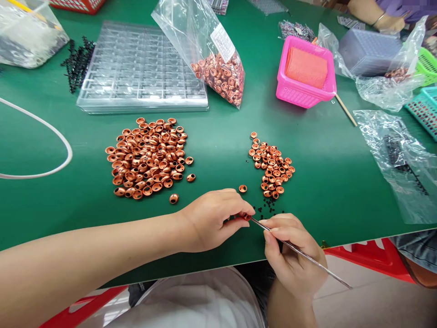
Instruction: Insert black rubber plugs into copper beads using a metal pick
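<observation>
Between thumb and fingertips, my left hand (213, 218) pinches a small copper-coloured cup (246, 217) with holes in it. A thin metal rod like tweezers or a pick (307, 257) is gripped in my right hand (295, 248), and its tip meets the held cup. Just behind my fingers lie tiny black pieces (268, 206) scattered on the green table. A smaller pile of copper cups (273, 168) lies beyond them, with one loose cup (242, 188) near my left hand. The larger pile of cups (148, 157) sits further left.
Stacked clear plastic trays (143, 68) stand at the back left, with a bag of copper cups (221, 75) leaning on them. Black sprue-like parts (78, 64) lie beside the trays. Right of centre is a pink basket (305, 93). Plastic bags (392, 155) and a person's arm (372, 16) appear at right.
</observation>
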A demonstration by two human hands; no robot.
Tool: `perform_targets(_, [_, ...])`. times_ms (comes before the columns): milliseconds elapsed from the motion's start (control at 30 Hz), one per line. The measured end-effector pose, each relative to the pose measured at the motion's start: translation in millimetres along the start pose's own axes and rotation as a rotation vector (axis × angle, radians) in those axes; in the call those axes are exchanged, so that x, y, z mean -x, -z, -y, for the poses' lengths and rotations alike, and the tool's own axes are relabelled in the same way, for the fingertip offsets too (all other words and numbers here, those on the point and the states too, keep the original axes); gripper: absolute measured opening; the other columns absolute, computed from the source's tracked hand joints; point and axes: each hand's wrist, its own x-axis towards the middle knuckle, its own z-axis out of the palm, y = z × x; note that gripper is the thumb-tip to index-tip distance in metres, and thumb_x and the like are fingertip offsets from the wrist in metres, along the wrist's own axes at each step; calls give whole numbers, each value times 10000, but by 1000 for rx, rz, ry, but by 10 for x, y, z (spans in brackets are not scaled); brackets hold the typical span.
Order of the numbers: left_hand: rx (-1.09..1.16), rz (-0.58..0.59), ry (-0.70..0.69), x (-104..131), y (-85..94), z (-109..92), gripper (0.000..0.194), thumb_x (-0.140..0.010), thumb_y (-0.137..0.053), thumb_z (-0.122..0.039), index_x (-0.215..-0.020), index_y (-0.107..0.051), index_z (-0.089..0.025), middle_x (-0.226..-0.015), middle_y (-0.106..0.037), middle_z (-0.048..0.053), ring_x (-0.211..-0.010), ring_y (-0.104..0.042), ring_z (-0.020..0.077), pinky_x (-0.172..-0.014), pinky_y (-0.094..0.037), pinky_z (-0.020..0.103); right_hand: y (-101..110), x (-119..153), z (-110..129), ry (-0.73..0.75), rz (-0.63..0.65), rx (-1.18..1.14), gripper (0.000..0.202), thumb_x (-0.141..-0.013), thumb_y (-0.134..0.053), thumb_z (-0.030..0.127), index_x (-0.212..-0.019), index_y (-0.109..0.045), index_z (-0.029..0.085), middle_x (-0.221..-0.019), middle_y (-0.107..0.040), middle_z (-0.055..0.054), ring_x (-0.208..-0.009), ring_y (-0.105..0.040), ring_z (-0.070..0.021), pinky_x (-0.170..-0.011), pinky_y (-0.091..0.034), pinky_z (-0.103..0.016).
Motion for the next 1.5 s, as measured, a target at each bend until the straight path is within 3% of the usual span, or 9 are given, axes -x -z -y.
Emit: perform_targets(1500, [56,23,43,15,2,38,132,-943,-595,-173,-1059,-657,-176,-874,-711,18,-805,-628,146,-737,-498,236,-18,6,-1,17,-30,-1,392,-758,-639,-81,-1014,-624,216,-945,-742,-29,-848,-703,-179,-704,-595,-362])
